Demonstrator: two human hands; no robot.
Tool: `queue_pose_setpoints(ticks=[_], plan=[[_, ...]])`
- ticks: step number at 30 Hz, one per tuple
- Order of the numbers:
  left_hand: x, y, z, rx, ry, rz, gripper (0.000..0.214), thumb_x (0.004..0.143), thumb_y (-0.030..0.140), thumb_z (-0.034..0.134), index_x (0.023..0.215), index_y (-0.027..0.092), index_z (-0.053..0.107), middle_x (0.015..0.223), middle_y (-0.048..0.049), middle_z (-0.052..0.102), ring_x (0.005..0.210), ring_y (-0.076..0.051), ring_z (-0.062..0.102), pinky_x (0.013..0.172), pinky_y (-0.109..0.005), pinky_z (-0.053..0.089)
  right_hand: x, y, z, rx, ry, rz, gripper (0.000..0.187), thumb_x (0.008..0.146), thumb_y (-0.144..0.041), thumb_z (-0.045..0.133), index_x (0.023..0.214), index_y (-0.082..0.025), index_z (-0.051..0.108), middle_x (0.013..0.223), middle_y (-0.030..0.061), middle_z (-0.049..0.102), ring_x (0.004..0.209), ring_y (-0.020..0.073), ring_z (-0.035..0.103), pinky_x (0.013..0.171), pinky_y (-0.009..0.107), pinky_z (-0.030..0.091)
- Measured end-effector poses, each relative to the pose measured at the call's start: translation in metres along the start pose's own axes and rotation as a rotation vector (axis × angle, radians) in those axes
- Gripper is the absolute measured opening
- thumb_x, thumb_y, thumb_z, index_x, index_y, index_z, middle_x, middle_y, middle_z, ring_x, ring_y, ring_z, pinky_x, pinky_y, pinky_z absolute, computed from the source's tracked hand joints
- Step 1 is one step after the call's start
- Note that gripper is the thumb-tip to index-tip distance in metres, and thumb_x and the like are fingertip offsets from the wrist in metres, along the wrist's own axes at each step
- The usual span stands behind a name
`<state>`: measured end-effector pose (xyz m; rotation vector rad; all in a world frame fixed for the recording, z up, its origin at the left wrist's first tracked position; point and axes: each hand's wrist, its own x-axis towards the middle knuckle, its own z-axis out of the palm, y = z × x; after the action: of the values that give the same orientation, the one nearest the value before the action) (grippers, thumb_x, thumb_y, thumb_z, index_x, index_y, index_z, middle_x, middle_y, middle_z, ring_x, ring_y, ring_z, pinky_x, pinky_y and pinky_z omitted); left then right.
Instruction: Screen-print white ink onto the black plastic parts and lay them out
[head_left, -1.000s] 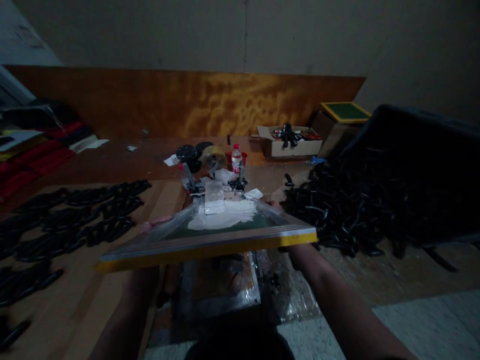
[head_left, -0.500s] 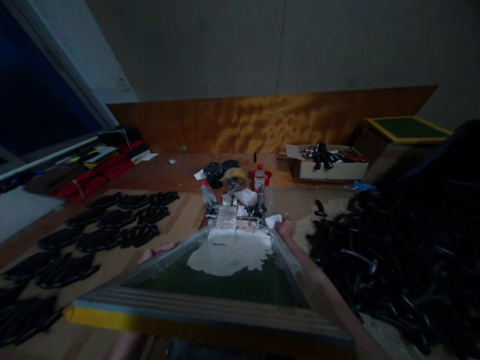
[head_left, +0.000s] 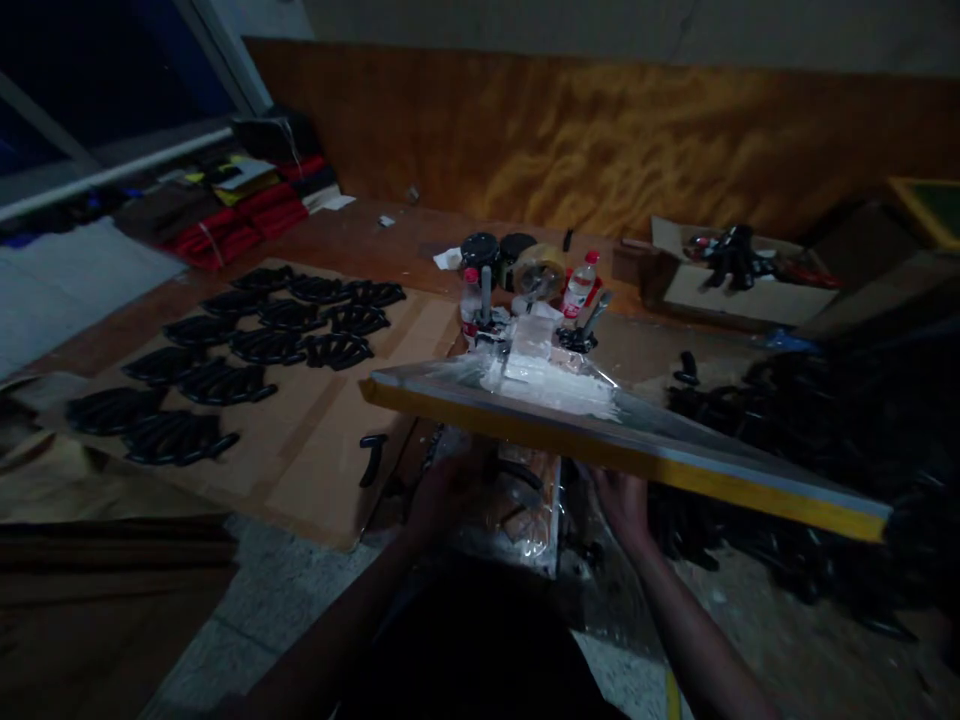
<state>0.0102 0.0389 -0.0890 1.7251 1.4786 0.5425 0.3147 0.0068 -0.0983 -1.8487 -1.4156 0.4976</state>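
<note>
A yellow-edged printing screen frame with white ink on its mesh stands raised on its hinge clamps. Both my hands are under the lifted frame. My left hand reaches toward the plastic-covered base plate, its fingers dim and blurred. My right hand hovers at the plate's right side, fingers partly curled, and I cannot make out anything in it. A single black plastic piece lies on the cardboard just left of the plate.
Rows of black pieces lie on cardboard to the left. A big heap of black pieces fills the right. A tape roll, bottles and black jars stand behind the frame. A carton sits far right.
My hands have left the sides of the frame and gone underneath it to the base plate. The frame now stands raised. My view has swung left and down.
</note>
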Motion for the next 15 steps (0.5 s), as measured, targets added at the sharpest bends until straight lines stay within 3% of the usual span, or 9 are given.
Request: queue_pose_setpoints(ticks=[3,7,12,15], plan=[[0.001,-0.009,0.014,0.111,-0.070,0.049,0.030,0.078,0.027,0.066,0.107,0.018,0.066,0.114,-0.0079,0.067,0.107,-0.023,0.060,0.094,-0.035,0.047,-0.019,-0.042,0.042,-0.029,-0.159,-0.179,0.020,0.085,-0.022,0.057,0.095,-0.025,0.075,0.099,0.0074,0.072,0.097,0.0248,0.064,0.088,0.040,0.050],[0.005,-0.011,0.017,0.203,-0.064,0.069,0.028,0.084,0.019,0.061,0.111,0.016,0.066,0.114,-0.0108,0.066,0.109,-0.022,0.060,0.094,-0.033,0.046,-0.012,-0.079,0.084,-0.173,-0.383,-0.417,0.022,0.082,-0.010,0.059,0.090,-0.023,0.075,0.094,0.0062,0.071,0.095,0.0226,0.062,0.087,0.036,0.047],[0.006,-0.007,0.017,0.261,-0.063,0.054,0.019,0.087,0.023,0.060,0.103,0.018,0.070,0.111,-0.0097,0.067,0.111,-0.023,0.061,0.093,-0.033,0.047,-0.003,-0.083,0.096,-0.278,-0.379,-0.425,0.011,0.085,-0.017,0.065,0.090,-0.022,0.074,0.094,0.0063,0.070,0.095,0.0227,0.059,0.085,0.034,0.042],[0.005,-0.006,0.018,0.262,-0.037,0.058,0.027,0.087,0.027,0.063,0.112,0.017,0.068,0.114,-0.0109,0.067,0.112,-0.024,0.060,0.095,-0.034,0.047,-0.006,-0.081,0.095,-0.301,-0.411,-0.427,0.009,0.085,-0.018,0.066,0.089,-0.022,0.073,0.095,0.0061,0.070,0.098,0.0235,0.057,0.084,0.035,0.040]])
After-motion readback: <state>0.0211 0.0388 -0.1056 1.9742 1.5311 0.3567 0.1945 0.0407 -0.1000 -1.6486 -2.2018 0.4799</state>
